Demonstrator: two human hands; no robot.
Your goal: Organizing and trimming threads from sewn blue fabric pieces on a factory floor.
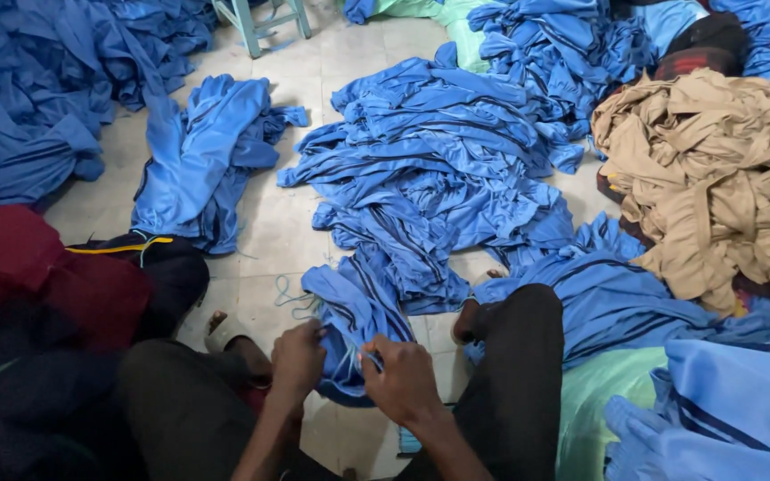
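**Blue garment worked between two hands on a tiled floor**

Blue garment (349, 312), dark-striped and crumpled, is seen at the lower centre of the frame, draped from the floor up to a seated person's hands. At the upper left, a large heap of blue cloth (28, 98) is piled, and below it a dark red and black bundle (37, 294) fills the lower left corner. A single blue piece (202, 160) is spread flat on the pale tiled floor (269, 232) just to the right of that heap. The left hand (296, 361) is closed on the garment's lower edge, where thin pale threads (345, 361) hang. Just to its right, the right hand (400, 379) is pinched shut on the same edge, a small gap being left between the two hands. Dark trouser legs (514, 374) frame the hands. Above, a broad central pile of blue garments (438, 169) is spread. At the right, a tan cloth heap (715, 178) is stacked, with pale green fabric (599, 401) beneath it in the lower right.
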